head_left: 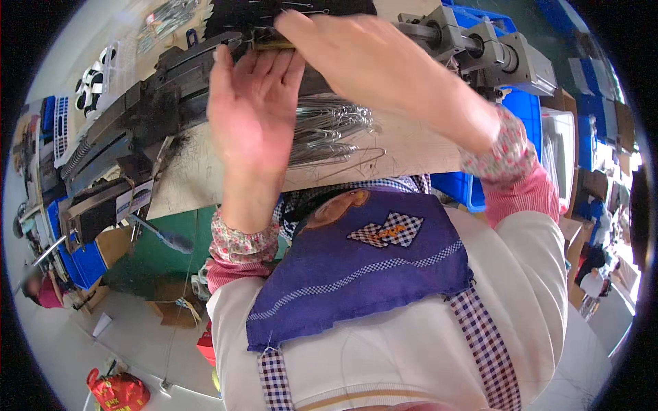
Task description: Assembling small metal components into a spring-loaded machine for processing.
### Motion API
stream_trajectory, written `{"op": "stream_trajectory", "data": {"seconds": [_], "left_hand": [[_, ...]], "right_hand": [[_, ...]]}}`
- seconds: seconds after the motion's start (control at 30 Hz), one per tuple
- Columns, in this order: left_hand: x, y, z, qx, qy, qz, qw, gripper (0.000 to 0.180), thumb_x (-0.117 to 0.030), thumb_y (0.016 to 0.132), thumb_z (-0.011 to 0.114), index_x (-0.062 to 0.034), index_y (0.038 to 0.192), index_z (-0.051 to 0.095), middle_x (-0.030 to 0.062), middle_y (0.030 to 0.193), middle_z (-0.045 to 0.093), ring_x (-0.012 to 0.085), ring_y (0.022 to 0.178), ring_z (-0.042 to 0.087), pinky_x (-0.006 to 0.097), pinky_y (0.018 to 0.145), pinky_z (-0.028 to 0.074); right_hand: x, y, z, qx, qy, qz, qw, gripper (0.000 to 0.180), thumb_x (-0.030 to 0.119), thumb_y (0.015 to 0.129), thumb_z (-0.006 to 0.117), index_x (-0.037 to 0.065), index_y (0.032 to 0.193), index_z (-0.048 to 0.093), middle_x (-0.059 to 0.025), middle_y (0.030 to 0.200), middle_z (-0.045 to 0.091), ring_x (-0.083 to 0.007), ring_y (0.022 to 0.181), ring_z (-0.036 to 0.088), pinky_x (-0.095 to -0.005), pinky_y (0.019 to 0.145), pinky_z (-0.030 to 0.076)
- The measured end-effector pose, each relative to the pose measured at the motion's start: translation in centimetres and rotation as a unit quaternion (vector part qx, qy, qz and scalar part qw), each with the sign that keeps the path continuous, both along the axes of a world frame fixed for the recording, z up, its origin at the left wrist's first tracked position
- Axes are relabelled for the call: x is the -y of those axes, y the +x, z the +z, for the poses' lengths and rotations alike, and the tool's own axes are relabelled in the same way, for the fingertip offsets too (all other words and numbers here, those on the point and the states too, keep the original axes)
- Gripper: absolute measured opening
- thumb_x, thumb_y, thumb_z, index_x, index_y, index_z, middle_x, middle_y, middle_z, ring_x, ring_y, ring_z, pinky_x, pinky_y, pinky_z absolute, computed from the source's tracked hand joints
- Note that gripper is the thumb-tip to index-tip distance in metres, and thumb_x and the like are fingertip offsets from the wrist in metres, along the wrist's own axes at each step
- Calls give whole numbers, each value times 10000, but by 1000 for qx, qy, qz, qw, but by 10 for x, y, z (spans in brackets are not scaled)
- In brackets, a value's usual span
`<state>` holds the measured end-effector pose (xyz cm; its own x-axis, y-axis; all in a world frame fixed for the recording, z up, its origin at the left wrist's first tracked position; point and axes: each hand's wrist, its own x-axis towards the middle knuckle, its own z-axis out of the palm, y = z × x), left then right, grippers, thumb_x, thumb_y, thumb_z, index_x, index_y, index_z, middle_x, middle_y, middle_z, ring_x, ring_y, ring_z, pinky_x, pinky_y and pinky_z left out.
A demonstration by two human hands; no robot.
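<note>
Purple apron cloth with checked straps shows nearest, below both hands. At the top, a dark metal bench machine spans the wooden worktable; the left hand reaches its middle, palm up, fingers extended, thumb spread. The right hand is blurred over the machine; whether it grips anything I cannot tell. Bent steel wires lie bundled between the forearms. Farther out are a dark cloth, a blue bin and a red bag.
</note>
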<state>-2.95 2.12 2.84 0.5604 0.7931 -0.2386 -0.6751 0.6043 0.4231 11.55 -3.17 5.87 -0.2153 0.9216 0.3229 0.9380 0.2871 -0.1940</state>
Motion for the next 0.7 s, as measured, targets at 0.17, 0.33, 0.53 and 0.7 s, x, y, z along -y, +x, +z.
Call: {"op": "stream_trajectory", "data": {"seconds": [0.17, 0.33, 0.53, 0.7], "left_hand": [[26, 19, -21, 42, 32, 38, 998, 233, -239, 962, 518, -20, 1035, 547, 90, 1087, 586, 192, 1080, 544, 350, 1016, 431], [42, 38, -48, -30, -26, 43, 998, 295, -224, 934, 548, -1, 1125, 518, 169, 1158, 540, 289, 1163, 487, 416, 1079, 360], [75, -99, -36, -376, 519, -16, 767, 628, -267, 924, 525, 55, 1407, 285, 246, 1479, 255, 423, 1364, 260, 530, 1120, 219], [42, -248, -72, -931, 311, 178, 65, 785, -269, 822, 631, -103, 1472, 224, 254, 1260, 525, 401, 1144, 521, 507, 885, 455]], "right_hand": [[106, 20, -64, -69, -173, 5, 983, 210, 99, 786, 582, 63, 978, 507, -112, 808, 614, -298, 743, 651, -394, 609, 521], [119, 18, -120, -92, -180, -36, 979, 253, 41, 750, 609, 90, 994, 565, -102, 866, 634, -316, 811, 625, -422, 649, 503], [149, 56, -97, -245, -172, -64, 952, 187, -9, 790, 624, 21, 962, 556, -141, 826, 604, -278, 778, 636, -340, 663, 492], [162, 76, -58, -358, -59, -199, 910, 91, 67, 876, 622, -15, 916, 612, -73, 798, 637, -116, 755, 583, -252, 678, 460]]}}
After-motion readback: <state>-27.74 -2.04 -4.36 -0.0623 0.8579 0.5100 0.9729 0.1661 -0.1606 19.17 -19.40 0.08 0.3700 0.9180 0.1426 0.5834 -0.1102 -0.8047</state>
